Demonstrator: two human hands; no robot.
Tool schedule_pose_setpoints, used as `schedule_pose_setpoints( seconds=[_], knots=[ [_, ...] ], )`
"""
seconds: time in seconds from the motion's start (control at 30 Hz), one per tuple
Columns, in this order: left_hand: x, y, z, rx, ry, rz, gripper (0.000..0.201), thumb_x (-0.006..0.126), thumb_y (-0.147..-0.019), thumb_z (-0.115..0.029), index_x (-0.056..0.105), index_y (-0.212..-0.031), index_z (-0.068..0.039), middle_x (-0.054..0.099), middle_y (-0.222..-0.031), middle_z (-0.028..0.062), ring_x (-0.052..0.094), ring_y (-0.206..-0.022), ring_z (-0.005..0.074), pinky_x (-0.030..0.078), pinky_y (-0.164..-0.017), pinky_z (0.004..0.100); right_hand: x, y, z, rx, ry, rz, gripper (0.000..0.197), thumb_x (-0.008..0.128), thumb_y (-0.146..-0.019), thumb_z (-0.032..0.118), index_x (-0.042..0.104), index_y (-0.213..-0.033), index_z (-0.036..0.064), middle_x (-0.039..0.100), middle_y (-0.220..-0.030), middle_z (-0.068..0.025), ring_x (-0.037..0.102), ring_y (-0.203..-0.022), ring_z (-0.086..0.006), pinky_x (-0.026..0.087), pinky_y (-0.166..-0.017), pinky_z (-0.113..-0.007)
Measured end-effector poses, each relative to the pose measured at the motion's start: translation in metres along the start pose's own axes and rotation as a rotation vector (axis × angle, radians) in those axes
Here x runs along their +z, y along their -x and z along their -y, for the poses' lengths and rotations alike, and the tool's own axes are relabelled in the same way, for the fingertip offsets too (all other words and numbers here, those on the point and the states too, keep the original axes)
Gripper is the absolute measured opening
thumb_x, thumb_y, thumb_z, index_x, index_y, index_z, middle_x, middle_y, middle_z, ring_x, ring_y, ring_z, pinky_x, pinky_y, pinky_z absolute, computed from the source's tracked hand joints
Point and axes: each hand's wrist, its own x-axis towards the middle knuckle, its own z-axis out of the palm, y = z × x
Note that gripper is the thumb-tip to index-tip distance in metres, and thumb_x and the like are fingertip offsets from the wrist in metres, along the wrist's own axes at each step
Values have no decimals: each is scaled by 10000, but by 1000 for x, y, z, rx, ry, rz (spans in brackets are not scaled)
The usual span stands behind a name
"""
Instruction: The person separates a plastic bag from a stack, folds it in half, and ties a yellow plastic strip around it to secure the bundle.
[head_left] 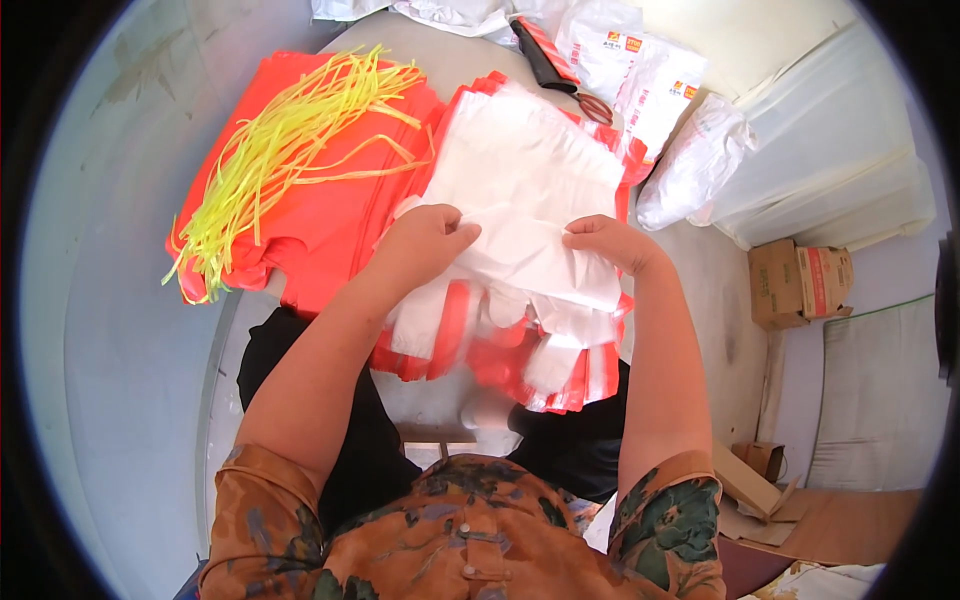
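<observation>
A stack of white and red plastic bags [530, 150] lies in front of me, its handle ends hanging over the near edge and partly blurred. My left hand [425, 242] pinches the white film of the top bag at its left side. On the other side, my right hand [608, 240] has thumb and fingers closed on the same white film. Between the two hands the film is drawn across in a crease. To the left, a pile of red bags [330, 215] carries a loose bundle of yellow plastic strips [290, 140].
Red-handled scissors [594, 108] lie beside a black and red object [545, 55] behind the stack. White printed sacks [640, 75] sit at the back, and another white bundle [697, 160] stands right. Cardboard boxes [790, 283] are farther right. A pale wall [110, 250] rises at left.
</observation>
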Motion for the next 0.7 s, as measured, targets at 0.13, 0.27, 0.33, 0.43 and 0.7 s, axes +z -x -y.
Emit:
schedule_pose_setpoints(
  seconds=[0.13,0.27,0.33,0.43,0.7],
  knots=[
    [6,-4,2,-23,12,-41,350,678,-951,-318,705,-927,31,682,-786,159,649,-719,266,506,-687,397,-1,-15,0,-12,71,14,334,786,-882,303,746,-1122,74,716,-1046,9,640,-916,-110,519,-854,-285],
    [9,-7,6,-41,57,-65,332,686,-940,-296,692,-886,32,662,-757,156,632,-687,262,500,-670,405,1,-20,-4,-17,134,9,312,781,-880,298,758,-1094,73,712,-1031,9,636,-925,-113,513,-856,-282],
    [11,-12,12,-51,54,-64,326,687,-939,-289,694,-883,32,666,-761,157,638,-695,261,501,-671,404,3,-14,-7,-87,149,-46,386,765,-894,300,724,-1187,51,707,-1031,-10,635,-937,-116,515,-859,-288],
    [10,-12,17,-68,58,-73,318,688,-938,-280,693,-870,31,670,-765,159,646,-710,263,500,-673,404,14,7,-17,-58,-83,-279,479,720,-935,252,630,-1354,39,702,-1032,-31,637,-942,-122,517,-846,-292],
    [18,-11,20,-2,14,-140,322,685,-934,-288,698,-870,27,674,-766,163,650,-727,284,506,-690,419,42,71,-88,-195,-335,-481,588,664,-965,119,477,-1513,17,673,-1047,-69,627,-902,-125,512,-781,-294]
  ],
)
